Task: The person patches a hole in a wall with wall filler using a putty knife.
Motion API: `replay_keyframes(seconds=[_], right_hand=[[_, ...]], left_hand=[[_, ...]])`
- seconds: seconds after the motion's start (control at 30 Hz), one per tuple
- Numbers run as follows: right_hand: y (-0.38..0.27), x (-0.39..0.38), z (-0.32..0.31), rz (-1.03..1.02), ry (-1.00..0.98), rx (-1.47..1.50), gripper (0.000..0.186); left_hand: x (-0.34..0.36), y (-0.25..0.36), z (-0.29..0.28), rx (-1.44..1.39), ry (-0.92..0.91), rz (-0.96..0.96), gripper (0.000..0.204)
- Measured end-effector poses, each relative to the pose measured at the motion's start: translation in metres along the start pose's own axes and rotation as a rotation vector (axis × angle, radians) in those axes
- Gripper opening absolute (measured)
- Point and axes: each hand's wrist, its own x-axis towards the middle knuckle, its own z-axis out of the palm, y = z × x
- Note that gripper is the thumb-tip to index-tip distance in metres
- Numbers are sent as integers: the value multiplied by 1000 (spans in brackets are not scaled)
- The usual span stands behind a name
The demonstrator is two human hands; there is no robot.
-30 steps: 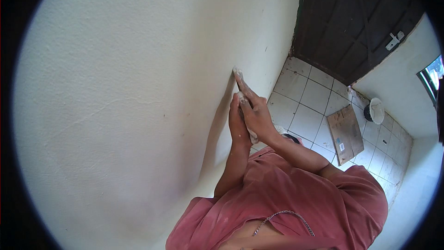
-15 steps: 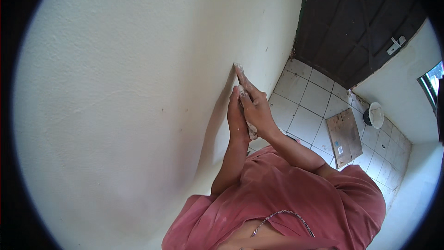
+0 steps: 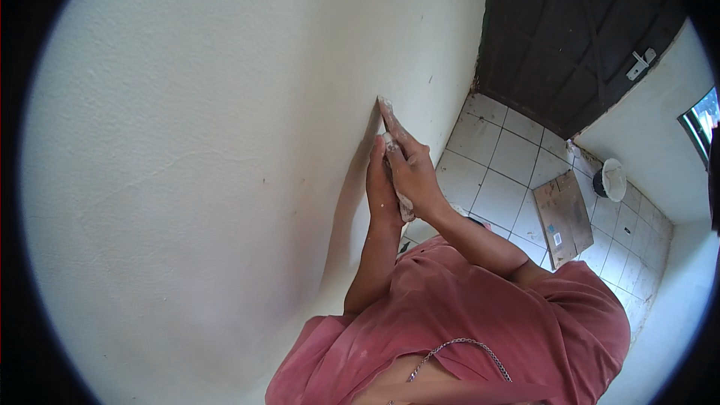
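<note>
Both hands are together close to the pale wall [image 3: 210,105], near the middle of the view. My right hand [image 3: 417,180] points up along the wall, its long fingers smeared with white paste and the tip at the wall surface. My left hand [image 3: 381,184] is pressed against its left side, with the thumb or a finger upright. Between the palms shows a white-smeared edge [image 3: 406,208]. Whether it is a tool or only coated skin I cannot make out. The hands cast a long shadow on the wall.
A dark brown door [image 3: 577,22] with a white handle [image 3: 640,64] stands at the far right. On the white tiled floor [image 3: 480,139] lie a flattened piece of cardboard [image 3: 562,214] and a dark bucket [image 3: 611,180] with whitish contents. A small window [image 3: 702,124] is at the right edge.
Both hands have risen very slightly along the wall, keeping the same grip. The view has shifted a little.
</note>
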Motion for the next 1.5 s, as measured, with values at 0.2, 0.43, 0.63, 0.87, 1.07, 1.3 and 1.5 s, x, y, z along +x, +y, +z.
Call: replay_keyframes(seconds=[0.2,0.43,0.63,0.87,1.07,1.3,1.5], right_hand=[[5,9,0,-2,-18,-34,52],[10,-4,0,-41,-26,3,51],[2,-5,-5,42,-89,-19,51],[-2,1,1,56,-12,104,52],[2,-1,1,-33,12,-64,51],[17,-4,1,72,-31,31,53],[20,-3,3,-5,-40,15,54]], left_hand=[[2,-3,2,-14,41,23,42],[-4,-9,2,-3,32,31,40],[-11,-7,5,-8,43,19,41],[1,-5,-2,11,-4,12,42],[5,-1,-6,7,-19,-2,42],[2,-15,-14,-53,59,-31,37],[0,-14,-11,-20,100,-9,37]])
